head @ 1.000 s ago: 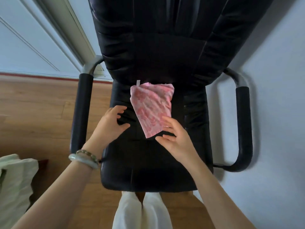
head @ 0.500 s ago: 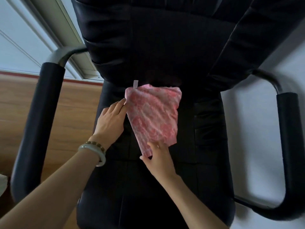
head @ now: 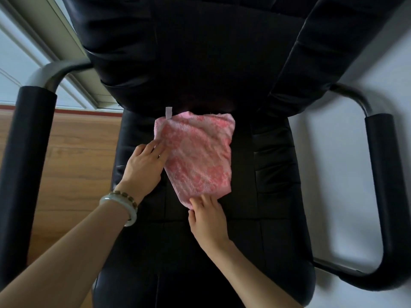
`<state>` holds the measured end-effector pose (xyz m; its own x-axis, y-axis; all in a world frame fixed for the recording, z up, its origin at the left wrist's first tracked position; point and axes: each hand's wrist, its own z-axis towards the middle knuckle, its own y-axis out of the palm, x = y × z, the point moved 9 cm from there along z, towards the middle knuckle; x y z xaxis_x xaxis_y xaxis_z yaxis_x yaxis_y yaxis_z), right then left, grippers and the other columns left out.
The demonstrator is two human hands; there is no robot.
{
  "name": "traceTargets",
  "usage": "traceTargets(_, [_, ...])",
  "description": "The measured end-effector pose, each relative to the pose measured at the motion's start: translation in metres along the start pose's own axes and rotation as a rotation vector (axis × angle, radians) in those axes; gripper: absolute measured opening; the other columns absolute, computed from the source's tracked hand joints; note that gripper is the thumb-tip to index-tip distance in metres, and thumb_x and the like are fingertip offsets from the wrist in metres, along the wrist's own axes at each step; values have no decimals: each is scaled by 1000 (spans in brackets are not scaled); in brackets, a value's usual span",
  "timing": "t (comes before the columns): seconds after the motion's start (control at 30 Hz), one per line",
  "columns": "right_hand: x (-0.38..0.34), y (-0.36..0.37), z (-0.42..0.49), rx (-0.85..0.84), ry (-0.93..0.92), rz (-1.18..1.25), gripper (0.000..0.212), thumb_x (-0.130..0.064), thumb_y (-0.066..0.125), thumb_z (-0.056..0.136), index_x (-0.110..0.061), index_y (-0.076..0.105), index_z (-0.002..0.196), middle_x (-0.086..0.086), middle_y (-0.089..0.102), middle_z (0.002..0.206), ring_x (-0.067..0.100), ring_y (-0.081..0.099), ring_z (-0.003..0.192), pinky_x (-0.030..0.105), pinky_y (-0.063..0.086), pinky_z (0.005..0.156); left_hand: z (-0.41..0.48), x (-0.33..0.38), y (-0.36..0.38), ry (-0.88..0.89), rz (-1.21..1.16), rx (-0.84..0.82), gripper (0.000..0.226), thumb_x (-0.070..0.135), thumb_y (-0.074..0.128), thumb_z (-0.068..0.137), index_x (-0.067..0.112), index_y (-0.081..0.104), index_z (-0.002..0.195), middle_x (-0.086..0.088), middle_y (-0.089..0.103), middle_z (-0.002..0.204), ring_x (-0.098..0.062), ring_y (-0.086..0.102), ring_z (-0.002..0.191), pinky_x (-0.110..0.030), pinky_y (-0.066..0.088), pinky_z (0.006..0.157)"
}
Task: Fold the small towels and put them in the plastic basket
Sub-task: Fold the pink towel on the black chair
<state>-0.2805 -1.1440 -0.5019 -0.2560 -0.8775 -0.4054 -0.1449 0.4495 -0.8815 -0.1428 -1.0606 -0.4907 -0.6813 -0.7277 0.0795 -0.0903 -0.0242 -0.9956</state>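
Black chair (head: 200,252) beside wood floor (head: 73,165). Pink towel (head: 200,156) lies folded on the seat. Left hand (head: 144,167) flat, fingers spread on its left edge; right hand (head: 209,218) grip pinches the near corner.

Lighting: dim, soft daylight; brightest at the pale wall (head: 329,165) at three o'clock and the white panelled door (head: 13,70) at ten o'clock. Black padded leather office chair (head: 200,52): underexposed, seams barely legible toward twelve o'clock. Shadows: diffuse, cast by the right black armrest (head: 378,174) on the wall. Distortion: wide-angle bowing at the edges. Focus: slightly soft overall; no glare.
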Motion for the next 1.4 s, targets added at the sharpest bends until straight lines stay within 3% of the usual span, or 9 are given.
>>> traceTargets(0.07, [2,-1,0,30,5,22,16,-15,74,73,-18,66,87,-3,63,84,13,60,76,30,56,64,-1,-2,0,-20,-10,20,54,-10,76,55,-6,65,109,-24,66,111,-40,64,104,-48,51,85])
traceTargets(0.17, [8,-5,0,17,25,105,8,-12,65,80,-15,65,87,-2,63,87,14,59,82,26,53,68,-5,-2,-1,-31,-26,47,48,-12,73,57,-6,66,105,-24,67,108,-40,64,103,-48,51,86])
traceTargets(0.3, [25,-26,-3,17,120,259,5,-13,52,89,-13,57,87,-6,51,87,3,45,81,8,34,66,-19,-2,-4,-50,-24,58,45,-11,73,57,-4,67,101,-22,67,107,-39,63,103,-48,50,87])
traceTargets(0.57, [24,-90,-17,106,56,307,10,-10,60,81,-14,53,75,-5,52,69,7,51,63,20,46,58,-47,14,-20,-80,20,43,34,-3,82,51,5,67,80,-13,68,85,-35,64,85,-44,49,76])
traceTargets(0.8, [9,-144,-34,155,-57,258,10,-14,65,81,-13,66,91,-3,64,77,8,59,69,27,55,62,-71,16,-52,-87,-31,-31,52,-7,85,31,4,66,78,-9,64,66,-31,64,58,-34,52,53])
traceTargets(0.97, [-8,-193,-46,179,-108,340,12,-12,70,82,-11,70,94,-2,68,80,-1,59,68,9,51,66,-86,9,-76,-209,-206,-103,55,-15,73,53,5,64,103,-13,64,84,-35,64,62,-37,50,54])
traceTargets(1.07, [-9,-221,-49,194,-95,387,6,-11,68,83,-10,69,89,-5,67,78,-6,58,65,2,45,65,-92,5,-89,-243,-304,-116,35,-13,69,64,3,68,96,-17,60,91,-40,62,66,-42,52,57])
traceTargets(1.23, [-12,-263,-61,191,-45,500,7,-11,63,85,-17,66,87,-14,62,74,-4,61,80,5,46,62,-102,0,-118,-321,-441,-104,7,7,58,87,10,61,93,-7,61,90,-31,60,81,-38,46,67])
traceTargets(1.4, [1,-300,-61,207,50,572,13,-12,59,87,-24,62,88,-15,63,79,-2,61,79,13,48,70,-102,-7,-166,-411,-615,-75,11,14,48,96,25,46,95,4,58,74,-23,57,65,-34,40,59])
